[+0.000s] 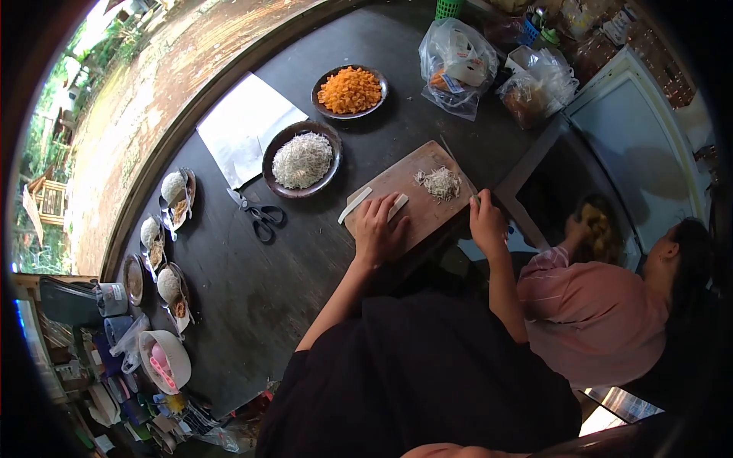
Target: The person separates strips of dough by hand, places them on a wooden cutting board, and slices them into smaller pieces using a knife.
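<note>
My left hand [377, 229] lies on a wooden cutting board [416, 174], its fingers pressing down on a pale whitish strip of food [398, 204]. Another pale strip [354, 204] rests at the board's left edge, beside those fingers. My right hand [489, 223] is closed around the handle of a knife [450, 155], whose thin blade points away along the board's right side. A small heap of finely cut pale shreds [440, 184] sits on the board between the knife and my left hand. What exactly the pale food is, I cannot tell.
Beyond the board stand a bowl of white shreds [302, 161] and a plate of orange cubes [350, 90]. Scissors [259, 216] lie left, near white paper [248, 126]. Plastic bags [458, 65] are at the back. Another person [595, 313] works close on my right by an open chest [649, 145].
</note>
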`<state>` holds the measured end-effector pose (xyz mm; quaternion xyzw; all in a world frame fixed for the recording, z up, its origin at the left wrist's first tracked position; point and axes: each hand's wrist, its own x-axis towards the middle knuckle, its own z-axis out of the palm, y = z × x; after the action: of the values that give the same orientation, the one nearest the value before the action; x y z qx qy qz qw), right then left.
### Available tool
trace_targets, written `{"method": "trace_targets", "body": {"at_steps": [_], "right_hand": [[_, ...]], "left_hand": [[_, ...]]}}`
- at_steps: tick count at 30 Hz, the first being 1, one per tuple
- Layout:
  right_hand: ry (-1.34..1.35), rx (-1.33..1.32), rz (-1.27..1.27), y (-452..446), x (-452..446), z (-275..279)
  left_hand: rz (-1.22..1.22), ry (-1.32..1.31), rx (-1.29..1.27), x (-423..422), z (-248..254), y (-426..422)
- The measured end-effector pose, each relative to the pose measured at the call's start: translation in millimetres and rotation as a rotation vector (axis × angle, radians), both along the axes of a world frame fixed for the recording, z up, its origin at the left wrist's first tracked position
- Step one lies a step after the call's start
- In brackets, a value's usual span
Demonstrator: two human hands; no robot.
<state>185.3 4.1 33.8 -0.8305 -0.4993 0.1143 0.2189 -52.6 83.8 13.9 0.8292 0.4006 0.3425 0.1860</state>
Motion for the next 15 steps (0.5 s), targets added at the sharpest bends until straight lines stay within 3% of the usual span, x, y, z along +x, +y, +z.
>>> {"method": "trace_targets", "body": {"at_steps": [5, 15], "right_hand": [[0.029, -0.086, 0.032, -0.8, -10.8, 3.9], [0.054, 0.312, 0.012, 28.3, 7.6, -7.5]], "left_hand": [[0.001, -0.007, 0.014, 0.1, 0.7, -1.0], [0.012, -0.027, 0.02, -1.2, -2.5, -2.0]]}}
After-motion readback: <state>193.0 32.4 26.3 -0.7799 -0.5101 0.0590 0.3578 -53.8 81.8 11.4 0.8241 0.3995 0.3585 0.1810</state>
